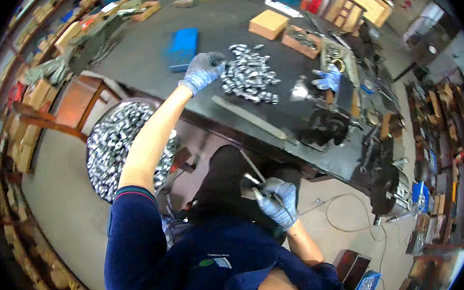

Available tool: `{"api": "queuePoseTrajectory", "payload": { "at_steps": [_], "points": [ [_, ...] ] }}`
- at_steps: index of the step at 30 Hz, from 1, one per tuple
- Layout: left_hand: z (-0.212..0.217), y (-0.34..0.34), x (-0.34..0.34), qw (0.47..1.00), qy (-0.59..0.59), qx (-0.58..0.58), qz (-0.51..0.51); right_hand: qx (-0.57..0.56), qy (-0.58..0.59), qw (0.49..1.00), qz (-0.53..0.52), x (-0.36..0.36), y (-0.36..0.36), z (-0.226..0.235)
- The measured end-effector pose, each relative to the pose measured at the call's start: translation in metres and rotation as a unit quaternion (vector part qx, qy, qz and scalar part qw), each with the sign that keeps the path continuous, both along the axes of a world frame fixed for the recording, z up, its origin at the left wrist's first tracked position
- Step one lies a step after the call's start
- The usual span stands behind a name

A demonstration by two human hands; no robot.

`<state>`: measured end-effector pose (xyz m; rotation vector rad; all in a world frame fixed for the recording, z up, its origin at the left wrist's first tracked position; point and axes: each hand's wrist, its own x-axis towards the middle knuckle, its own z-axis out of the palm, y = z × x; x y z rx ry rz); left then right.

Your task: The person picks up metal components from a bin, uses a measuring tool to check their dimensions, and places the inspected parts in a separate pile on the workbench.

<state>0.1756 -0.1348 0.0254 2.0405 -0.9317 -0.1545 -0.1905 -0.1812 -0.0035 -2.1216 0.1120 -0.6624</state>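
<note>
My left hand (205, 72), in a grey-blue work glove, reaches over the dark workbench to the left edge of a pile of small shiny metal cylinders (248, 77). Its fingers are curled together against the pile; what they pinch, if anything, is hidden. Low over my lap, my right hand (280, 202), gloved alike, is closed around a slim pen-shaped tool (254, 180) with a metallic tip pointing up and left. A thin hose (329, 201) trails from near this hand to the floor. Blur hides the tool's finer details.
A large round tub of metal cylinders (115, 146) stands left of my lap, beside a wooden chair (71, 106). On the bench are a blue box (183, 48), a flat bar (249, 116), a cardboard box (269, 23) and a dark clamp-like fixture (326, 126). Loaded shelves line both sides.
</note>
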Motion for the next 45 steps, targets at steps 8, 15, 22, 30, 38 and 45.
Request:
{"api": "queuePoseTrajectory", "payload": {
  "at_steps": [8,15,22,30,38,45],
  "points": [
    [0.019,0.231,-0.011,0.931,-0.129,0.338,0.048,0.026,0.033,0.999,-0.002,-0.007,0.005,-0.019],
    [-0.004,0.346,-0.022,0.911,-0.090,0.375,0.142,0.053,0.029,0.998,0.023,0.000,0.012,-0.016],
    [-0.040,0.294,-0.010,0.849,-0.024,0.466,0.248,0.002,0.038,0.999,0.018,0.001,0.016,-0.012],
    [-0.062,0.286,-0.009,0.868,-0.106,0.422,0.238,0.057,0.051,0.997,0.002,-0.011,0.013,-0.022],
    [-0.013,0.255,-0.088,0.856,0.383,-0.339,0.079,0.071,0.063,0.995,0.038,-0.004,0.012,-0.018],
    [-0.025,0.173,-0.164,0.904,0.377,-0.154,-0.127,0.006,0.038,0.998,0.052,0.005,0.015,-0.007]
  ]
}}
